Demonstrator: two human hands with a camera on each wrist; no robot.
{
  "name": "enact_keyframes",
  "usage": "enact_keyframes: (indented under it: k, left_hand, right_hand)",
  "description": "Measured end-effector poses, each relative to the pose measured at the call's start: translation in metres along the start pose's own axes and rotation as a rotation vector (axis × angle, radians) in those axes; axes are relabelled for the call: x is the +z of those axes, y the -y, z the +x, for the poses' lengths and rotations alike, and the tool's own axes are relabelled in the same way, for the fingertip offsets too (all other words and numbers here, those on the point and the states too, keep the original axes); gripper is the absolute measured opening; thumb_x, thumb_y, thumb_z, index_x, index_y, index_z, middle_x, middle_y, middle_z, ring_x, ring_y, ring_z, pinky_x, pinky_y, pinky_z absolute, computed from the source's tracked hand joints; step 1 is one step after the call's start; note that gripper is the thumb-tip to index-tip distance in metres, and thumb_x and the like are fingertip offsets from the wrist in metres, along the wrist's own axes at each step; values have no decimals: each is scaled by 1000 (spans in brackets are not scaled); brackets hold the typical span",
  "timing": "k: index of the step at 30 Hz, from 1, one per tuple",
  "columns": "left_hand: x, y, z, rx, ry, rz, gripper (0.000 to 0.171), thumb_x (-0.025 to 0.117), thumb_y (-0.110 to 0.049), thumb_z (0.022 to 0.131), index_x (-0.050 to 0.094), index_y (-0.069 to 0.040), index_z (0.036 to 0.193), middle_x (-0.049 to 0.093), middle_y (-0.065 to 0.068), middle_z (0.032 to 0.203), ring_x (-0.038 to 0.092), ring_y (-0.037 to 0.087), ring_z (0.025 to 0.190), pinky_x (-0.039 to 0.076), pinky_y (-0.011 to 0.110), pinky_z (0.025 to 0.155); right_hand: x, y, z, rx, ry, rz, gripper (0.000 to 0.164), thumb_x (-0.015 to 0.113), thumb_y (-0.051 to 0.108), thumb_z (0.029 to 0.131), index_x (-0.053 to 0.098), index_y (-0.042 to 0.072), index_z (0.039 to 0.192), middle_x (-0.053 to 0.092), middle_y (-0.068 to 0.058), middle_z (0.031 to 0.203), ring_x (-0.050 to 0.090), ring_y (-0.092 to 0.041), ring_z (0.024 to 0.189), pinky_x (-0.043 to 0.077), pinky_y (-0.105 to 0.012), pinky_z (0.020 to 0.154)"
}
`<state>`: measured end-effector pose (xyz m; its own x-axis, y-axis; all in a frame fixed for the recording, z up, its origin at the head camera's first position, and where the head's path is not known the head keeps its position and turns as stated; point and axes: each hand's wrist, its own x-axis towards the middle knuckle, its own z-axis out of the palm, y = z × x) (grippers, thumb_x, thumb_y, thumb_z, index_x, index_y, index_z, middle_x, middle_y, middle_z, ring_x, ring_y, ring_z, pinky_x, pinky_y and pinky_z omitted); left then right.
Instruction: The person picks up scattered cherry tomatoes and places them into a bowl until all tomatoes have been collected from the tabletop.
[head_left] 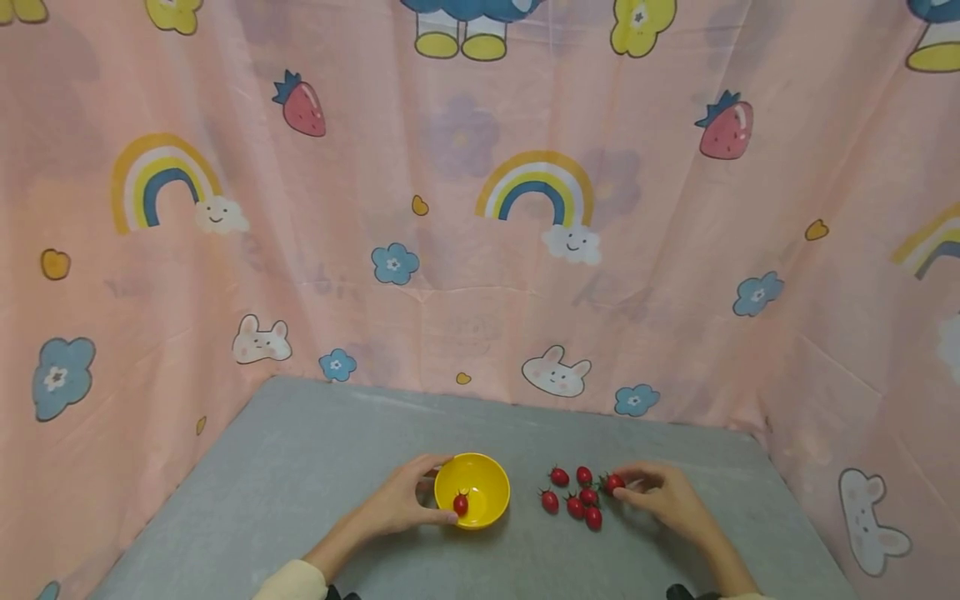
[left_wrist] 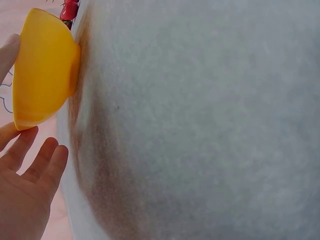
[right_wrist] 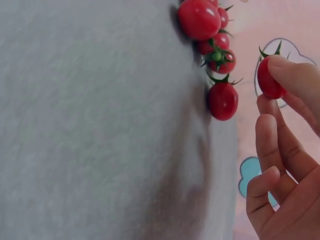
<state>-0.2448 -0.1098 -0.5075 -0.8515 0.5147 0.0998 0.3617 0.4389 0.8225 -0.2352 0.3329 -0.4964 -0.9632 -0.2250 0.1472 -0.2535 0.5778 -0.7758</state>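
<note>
Your left hand (head_left: pixel 407 500) holds the yellow bowl (head_left: pixel 491 493) by its side, thumb on the near left rim, other fingers farther round. Bowl sits upright on the gray table (head_left: pixel 322 450), left of the loose tomatoes. One tomato (head_left: pixel 461 505) lies inside, toward the near left wall. Your right hand (head_left: pixel 663 496) pinches a second tomato (right_wrist: pixel 270 80) between thumb and fingers, raised off the table, green stem on. Six loose tomatoes (head_left: pixel 588 497) cluster just left of that hand, some touching. Pink printed cloth (head_left: pixel 450 317) hangs on the far side and at left and right.
</note>
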Motion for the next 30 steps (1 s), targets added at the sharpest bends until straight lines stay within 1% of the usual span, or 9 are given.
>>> enact_keyframes:
  k: [4, 6, 9, 14, 17, 24, 30]
  left_hand:
    - [1, 1, 1, -3, 3, 4, 75, 86, -33, 85, 51, -8, 146, 56, 5, 135, 58, 25, 118, 52, 37, 96]
    - [1, 1, 1, -13, 2, -1, 75, 86, -33, 85, 51, -9, 147, 56, 3, 134, 58, 24, 118, 52, 36, 96]
    - [0, 1, 2, -18, 3, -6, 75, 86, -33, 85, 51, -9, 147, 56, 3, 134, 57, 24, 118, 52, 36, 97]
    - [0, 2, 2, -21, 10, -4, 75, 86, -33, 84, 51, -9, 147, 56, 1, 132, 57, 23, 118, 52, 37, 97]
    - [-1, 3, 2, -22, 12, -4, 76, 86, -33, 84, 51, -9, 147, 56, 1, 132, 57, 23, 118, 52, 37, 97]
    - [-1, 4, 1, -18, 12, -6, 75, 86, -33, 84, 51, -9, 147, 56, 1, 133, 57, 23, 117, 52, 36, 97]
    - [-1, 2, 1, -15, 14, -1, 76, 86, -33, 84, 51, -9, 147, 56, 1, 132, 57, 23, 117, 52, 37, 97]
  right_hand:
    - [2, 7, 3, 1, -19, -24, 28, 83, 23, 87, 75, 7, 109, 73, -1, 100, 65, -20, 83, 54, -31, 70]
    - [4, 11, 5, 14, -26, -16, 28, 83, 24, 87, 76, 8, 109, 73, 0, 100, 65, -20, 83, 54, -32, 70]
    - [5, 18, 8, 8, -27, 5, 28, 83, 23, 87, 76, 8, 110, 73, -1, 101, 64, -19, 83, 53, -32, 70]
    - [9, 30, 13, -58, -10, 30, 26, 82, 19, 89, 75, 6, 110, 73, -3, 102, 64, -20, 83, 55, -31, 70]
    - [12, 37, 16, -96, -2, 45, 26, 81, 18, 89, 75, 6, 110, 73, -3, 102, 64, -19, 81, 55, -31, 67]
    - [26, 50, 26, -148, 4, 50, 24, 83, 21, 88, 76, 10, 108, 73, 1, 98, 64, -18, 80, 53, -29, 63]
    - [41, 61, 34, -175, 20, 85, 21, 82, 18, 88, 76, 9, 106, 73, 0, 96, 64, -19, 78, 54, -29, 62]
